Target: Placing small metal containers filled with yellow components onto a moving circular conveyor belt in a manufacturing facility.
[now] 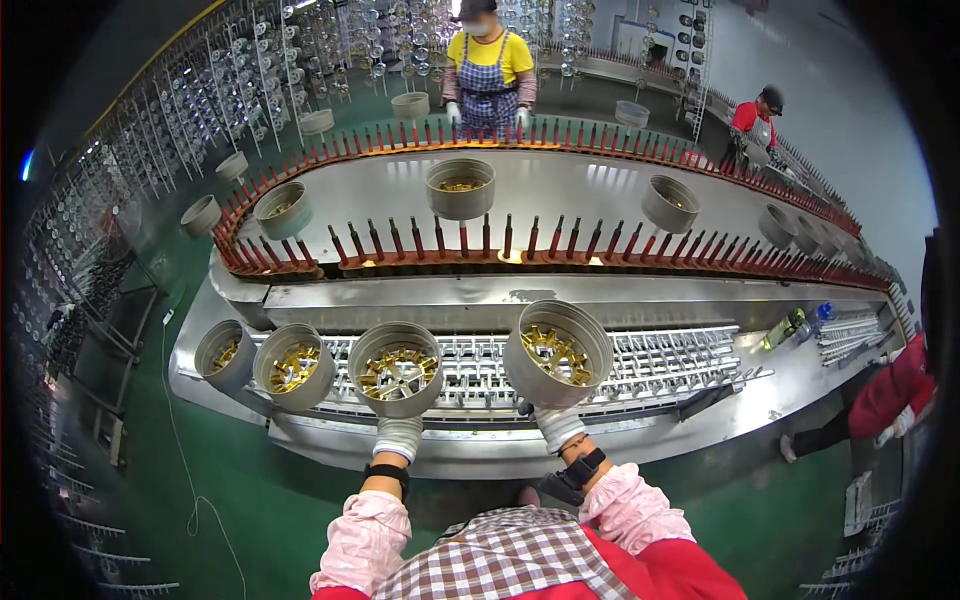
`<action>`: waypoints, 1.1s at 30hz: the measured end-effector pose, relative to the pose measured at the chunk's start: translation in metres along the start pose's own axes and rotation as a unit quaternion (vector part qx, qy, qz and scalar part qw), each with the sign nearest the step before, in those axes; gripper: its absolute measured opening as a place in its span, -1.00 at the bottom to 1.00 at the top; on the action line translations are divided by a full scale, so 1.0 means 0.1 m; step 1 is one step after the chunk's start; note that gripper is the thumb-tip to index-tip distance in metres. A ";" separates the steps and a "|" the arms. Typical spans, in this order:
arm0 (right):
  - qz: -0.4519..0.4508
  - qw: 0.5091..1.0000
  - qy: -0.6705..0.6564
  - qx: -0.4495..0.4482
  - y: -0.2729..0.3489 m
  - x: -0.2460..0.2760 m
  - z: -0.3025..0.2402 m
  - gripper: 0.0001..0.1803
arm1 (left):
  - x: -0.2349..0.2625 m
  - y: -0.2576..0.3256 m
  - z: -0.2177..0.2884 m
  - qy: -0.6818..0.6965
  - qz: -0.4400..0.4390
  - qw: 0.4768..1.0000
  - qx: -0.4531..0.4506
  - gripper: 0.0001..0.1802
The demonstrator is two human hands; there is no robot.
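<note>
- Tubs (pixel 558 353) and (pixel 396 368): we hold two grey round tubs of gold metal parts, one per hand, tipped so their mouths face us, just above the roller bed (pixel 660 365) at the near edge of the line.
- Right hand (pixel 556 424): gloved, under the rim of the right tub; its fingers are hidden behind the tub, so we judge it to be gripping the wall from below but cannot tell how firmly.
- Left hand (pixel 398 436): gloved, likewise closed on the underside of the left tub, with the fingertips out of sight.
- Risk of spilling: both tubs lean steeply toward us; in our judgement a further tilt, or a slip of a glove on the smooth wall, could send the gold parts over the rim onto the green floor (pixel 250 500).
- Risk of collision: a third tub (pixel 293 366) stands just beside the left one, with a fourth (pixel 225 355) beyond it; we judge that a sideways swing of the left tub could knock them along the rollers.
- Risk of uneven load: the right tub sits higher than the left, so the two hands carry differently and one wrist may give first.
- Surroundings: behind the rollers a row of red pegs (pixel 500 240) borders a steel conveyor (pixel 560 190) carrying more tubs; a person in a yellow shirt (pixel 489 60) works on the far side, well apart from our hands.
</note>
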State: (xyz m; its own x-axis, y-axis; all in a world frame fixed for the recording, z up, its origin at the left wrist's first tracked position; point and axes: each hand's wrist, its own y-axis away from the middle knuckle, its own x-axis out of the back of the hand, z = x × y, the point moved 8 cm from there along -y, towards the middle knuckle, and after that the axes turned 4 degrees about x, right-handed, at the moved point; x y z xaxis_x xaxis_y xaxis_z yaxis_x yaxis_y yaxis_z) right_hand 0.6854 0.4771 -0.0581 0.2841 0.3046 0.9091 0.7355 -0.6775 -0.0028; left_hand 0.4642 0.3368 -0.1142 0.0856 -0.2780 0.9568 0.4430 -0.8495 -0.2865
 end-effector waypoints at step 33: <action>0.208 0.972 0.071 0.085 0.03 -0.06 0.22 -0.76 | 0.05 -0.02 -0.12 0.163 0.009 0.986 0.038 -0.71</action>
State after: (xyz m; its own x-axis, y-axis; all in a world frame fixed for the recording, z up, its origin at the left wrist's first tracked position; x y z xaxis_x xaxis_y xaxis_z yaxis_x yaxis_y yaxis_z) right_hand 0.6996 0.4875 -0.0727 0.5003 -0.0752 0.8626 0.6697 -0.5978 -0.4406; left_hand 0.4527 0.3313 -0.1091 -0.1918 -0.4322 0.8812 0.5112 -0.8104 -0.2862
